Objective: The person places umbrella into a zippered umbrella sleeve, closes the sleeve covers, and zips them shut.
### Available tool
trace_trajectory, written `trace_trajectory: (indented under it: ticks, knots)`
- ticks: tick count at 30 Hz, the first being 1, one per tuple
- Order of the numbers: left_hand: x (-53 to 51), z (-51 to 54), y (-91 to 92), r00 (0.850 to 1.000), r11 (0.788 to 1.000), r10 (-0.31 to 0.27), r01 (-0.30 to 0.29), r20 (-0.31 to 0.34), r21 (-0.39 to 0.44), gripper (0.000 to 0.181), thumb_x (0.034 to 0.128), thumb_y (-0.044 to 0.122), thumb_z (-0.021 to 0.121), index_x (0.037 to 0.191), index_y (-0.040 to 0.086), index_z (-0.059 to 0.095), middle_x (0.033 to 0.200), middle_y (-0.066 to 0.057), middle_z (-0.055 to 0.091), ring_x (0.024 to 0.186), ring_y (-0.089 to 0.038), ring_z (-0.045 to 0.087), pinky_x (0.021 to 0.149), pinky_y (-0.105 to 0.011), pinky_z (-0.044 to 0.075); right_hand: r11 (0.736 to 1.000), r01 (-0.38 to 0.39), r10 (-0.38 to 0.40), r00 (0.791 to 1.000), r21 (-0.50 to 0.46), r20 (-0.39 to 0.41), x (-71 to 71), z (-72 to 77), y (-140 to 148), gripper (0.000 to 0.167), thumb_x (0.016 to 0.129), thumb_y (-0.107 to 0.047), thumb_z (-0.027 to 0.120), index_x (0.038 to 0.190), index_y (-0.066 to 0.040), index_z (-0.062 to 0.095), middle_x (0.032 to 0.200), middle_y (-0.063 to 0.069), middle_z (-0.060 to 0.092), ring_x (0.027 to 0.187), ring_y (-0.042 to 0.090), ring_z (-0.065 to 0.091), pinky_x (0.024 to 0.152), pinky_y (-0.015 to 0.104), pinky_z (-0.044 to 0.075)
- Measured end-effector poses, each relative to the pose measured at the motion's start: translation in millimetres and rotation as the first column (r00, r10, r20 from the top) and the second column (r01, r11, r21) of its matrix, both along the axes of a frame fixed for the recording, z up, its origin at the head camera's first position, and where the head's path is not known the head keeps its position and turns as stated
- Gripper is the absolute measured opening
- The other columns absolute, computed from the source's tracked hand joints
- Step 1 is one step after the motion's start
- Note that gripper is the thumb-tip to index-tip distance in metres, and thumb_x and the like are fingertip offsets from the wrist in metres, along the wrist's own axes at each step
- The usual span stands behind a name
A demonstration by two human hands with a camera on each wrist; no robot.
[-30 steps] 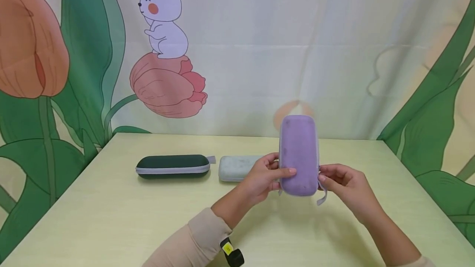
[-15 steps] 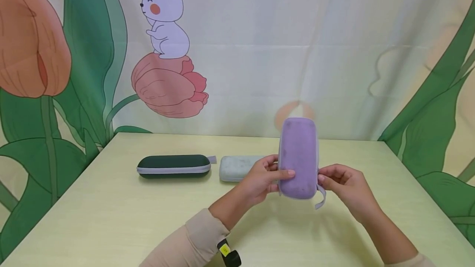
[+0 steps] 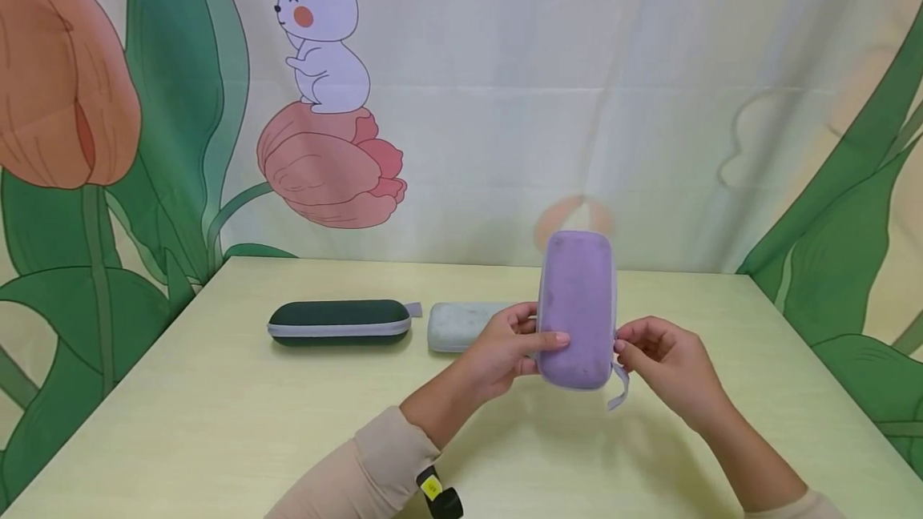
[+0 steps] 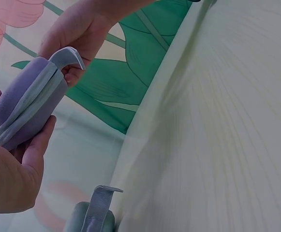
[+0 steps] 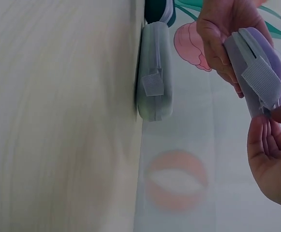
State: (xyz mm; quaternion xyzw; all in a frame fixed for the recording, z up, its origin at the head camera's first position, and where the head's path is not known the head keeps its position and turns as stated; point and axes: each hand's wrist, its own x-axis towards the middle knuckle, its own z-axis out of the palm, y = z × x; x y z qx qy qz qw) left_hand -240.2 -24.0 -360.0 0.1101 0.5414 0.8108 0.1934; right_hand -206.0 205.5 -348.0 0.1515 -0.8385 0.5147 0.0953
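Note:
Upright above the table, a purple zippered hard case point(image 3: 575, 307) is gripped at its left side by my left hand point(image 3: 497, 351), the thumb lying across its front. At the case's right edge, my right hand point(image 3: 667, 367) pinches the zipper pull point(image 5: 266, 110) between thumb and fingers. A pale fabric tab point(image 5: 263, 81) hangs from the case near those fingers. The left wrist view shows the case's end with its light zipper band point(image 4: 29, 104) and my right hand point(image 4: 84, 34) beyond. How far the zipper is undone, I cannot tell.
A dark green zippered case point(image 3: 339, 323) with a grey band lies on the table point(image 3: 216, 423) at left. Beside it rests a pale green case point(image 3: 461, 327), partly hidden behind my left hand. A printed curtain point(image 3: 469, 102) hangs behind the table.
The purple case has sunk slightly and shifted a little left, both hands moving with it. My right hand keeps its pinch at the zipper. The other cases stay put.

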Motion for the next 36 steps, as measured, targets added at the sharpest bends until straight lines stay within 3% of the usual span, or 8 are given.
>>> trace_trajectory:
  ticks: [3, 8, 10, 15, 17, 20, 24, 36]
  knots:
    - [0.2, -0.9, -0.6, 1.000, 1.000, -0.002, 0.002, -0.001, 0.001, 0.047, 0.0853, 0.000, 0.069, 0.130, -0.002, 0.054, 0.114, -0.014, 0.065, 0.100, -0.028, 0.066, 0.082, -0.044, 0.056, 0.983, 0.075, -0.040, 0.979, 0.169, -0.200, 0.9, -0.9, -2, 0.006, 0.089, -0.001, 0.066, 0.094, -0.001, 0.068, 0.080, 0.003, 0.066, 0.070, 0.010, 0.060, 0.062, 0.023, 0.053]
    - [0.9, -1.7, -2.2, 1.000, 1.000, -0.015, 0.015, -0.002, -0.003, 0.048, 0.0853, 0.000, 0.068, 0.130, -0.003, 0.054, 0.114, -0.014, 0.066, 0.100, -0.027, 0.067, 0.082, -0.044, 0.056, 0.944, 0.162, -0.009, 0.884, 0.286, -0.467, -1.0, -2.5, -2, 0.015, 0.080, 0.007, 0.069, 0.086, -0.007, 0.068, 0.074, -0.009, 0.058, 0.066, 0.005, 0.053, 0.055, 0.023, 0.048]
    - [1.2, -2.1, -3.0, 1.000, 1.000, -0.021, 0.021, -0.004, -0.005, 0.047, 0.0856, 0.000, 0.068, 0.131, -0.003, 0.053, 0.114, -0.014, 0.066, 0.100, -0.027, 0.067, 0.081, -0.043, 0.056, 0.932, 0.174, 0.036, 0.827, 0.317, -0.561, -3.1, -3.3, -1, 0.017, 0.077, 0.008, 0.068, 0.083, -0.008, 0.067, 0.073, -0.009, 0.057, 0.065, 0.005, 0.052, 0.054, 0.021, 0.047]
    - [2.2, -3.7, -4.2, 0.999, 0.999, -0.035, 0.035, 0.003, 0.001, 0.045, 0.0862, 0.000, 0.067, 0.129, -0.005, 0.053, 0.113, -0.014, 0.066, 0.098, -0.025, 0.067, 0.080, -0.041, 0.056, 0.911, 0.202, 0.159, 0.635, 0.361, -0.756, -11.1, -5.5, 2, 0.014, 0.072, 0.005, 0.062, 0.080, -0.007, 0.064, 0.071, -0.003, 0.057, 0.063, 0.010, 0.052, 0.054, 0.020, 0.045]
    - [2.5, -4.2, -4.5, 0.999, 0.999, -0.043, 0.043, 0.005, 0.001, 0.045, 0.0865, 0.001, 0.067, 0.129, -0.006, 0.053, 0.113, -0.014, 0.067, 0.098, -0.025, 0.067, 0.080, -0.040, 0.057, 0.911, 0.206, 0.173, 0.594, 0.357, -0.786, -14.3, -6.1, 2, 0.014, 0.071, 0.004, 0.062, 0.080, -0.006, 0.063, 0.071, -0.001, 0.057, 0.062, 0.011, 0.052, 0.054, 0.021, 0.044]
    - [2.7, -4.4, -5.2, 0.998, 0.998, -0.055, 0.055, 0.004, -0.002, 0.046, 0.0868, 0.001, 0.067, 0.130, -0.006, 0.053, 0.112, -0.014, 0.067, 0.097, -0.024, 0.067, 0.079, -0.039, 0.057, 0.909, 0.217, 0.175, 0.575, 0.355, -0.799, -17.6, -6.5, 4, 0.013, 0.071, 0.003, 0.062, 0.080, -0.006, 0.064, 0.071, -0.001, 0.057, 0.062, 0.011, 0.052, 0.053, 0.022, 0.045]
    - [2.4, -4.3, -6.2, 0.998, 0.998, -0.062, 0.062, -0.001, -0.011, 0.046, 0.0868, 0.002, 0.067, 0.130, -0.006, 0.053, 0.112, -0.013, 0.067, 0.097, -0.023, 0.067, 0.078, -0.038, 0.057, 0.908, 0.217, 0.175, 0.582, 0.359, -0.794, -18.8, -6.0, 4, 0.012, 0.072, 0.002, 0.062, 0.081, -0.005, 0.064, 0.071, 0.000, 0.058, 0.062, 0.013, 0.052, 0.055, 0.024, 0.045]
    - [1.7, -5.7, -11.3, 0.989, 0.988, -0.143, 0.140, -0.049, -0.063, 0.045, 0.0866, 0.007, 0.067, 0.128, -0.006, 0.054, 0.110, -0.009, 0.066, 0.095, -0.020, 0.067, 0.077, -0.036, 0.057, 0.902, 0.270, 0.132, 0.570, 0.337, -0.811, -24.6, -0.6, 9, 0.012, 0.071, 0.005, 0.063, 0.080, -0.003, 0.065, 0.070, 0.002, 0.059, 0.061, 0.014, 0.054, 0.051, 0.025, 0.045]
